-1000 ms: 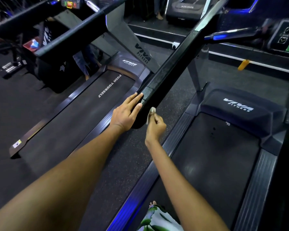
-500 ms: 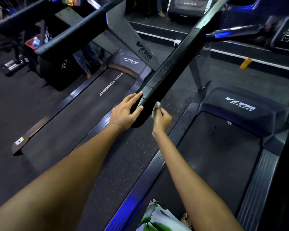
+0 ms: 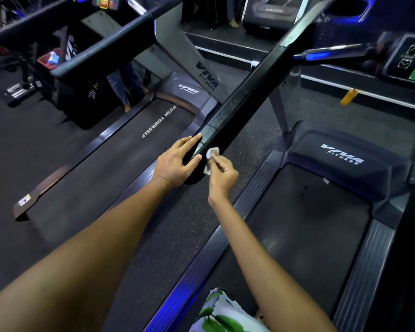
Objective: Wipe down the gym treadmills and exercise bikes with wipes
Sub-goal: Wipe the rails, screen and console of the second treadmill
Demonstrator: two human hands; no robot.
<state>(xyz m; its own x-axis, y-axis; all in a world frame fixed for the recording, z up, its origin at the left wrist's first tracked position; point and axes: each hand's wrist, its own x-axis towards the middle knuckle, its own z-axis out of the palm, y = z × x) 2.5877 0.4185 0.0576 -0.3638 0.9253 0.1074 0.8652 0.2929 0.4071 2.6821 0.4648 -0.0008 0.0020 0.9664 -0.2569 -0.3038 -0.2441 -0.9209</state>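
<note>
The fingers point(image 3: 222, 164) of the right hand point(image 3: 222, 174) are curled and pinch a small white wipe point(image 3: 211, 156), which is pressed against the near end of a long black handrail point(image 3: 244, 99) just left of the middle of the frame. On the other side of that rail end the left hand point(image 3: 176, 164) lies flat, its fingers point(image 3: 189, 142) straight and its thumb touching the rail's side, holding nothing. The wipe sits between the two hands, and whether it is folded or crumpled is hard to tell at this size. The handrail runs from the hands up toward the upper right of the frame. To the lower right lies the treadmill point(image 3: 309, 224) the rail seems to belong to, with a dark belt and a motor cover marked "VIVA FITNESS". To the left of the hands lies a second treadmill point(image 3: 110, 168), its belt printed "PUSH YOURSELF". Between the two runs a strip of speckled dark floor point(image 3: 168, 248). A green-and-white patterned garment point(image 3: 223, 312) shows at the bottom edge. In the upper right corner is a blurred console point(image 3: 410, 65) with a green button.
</note>
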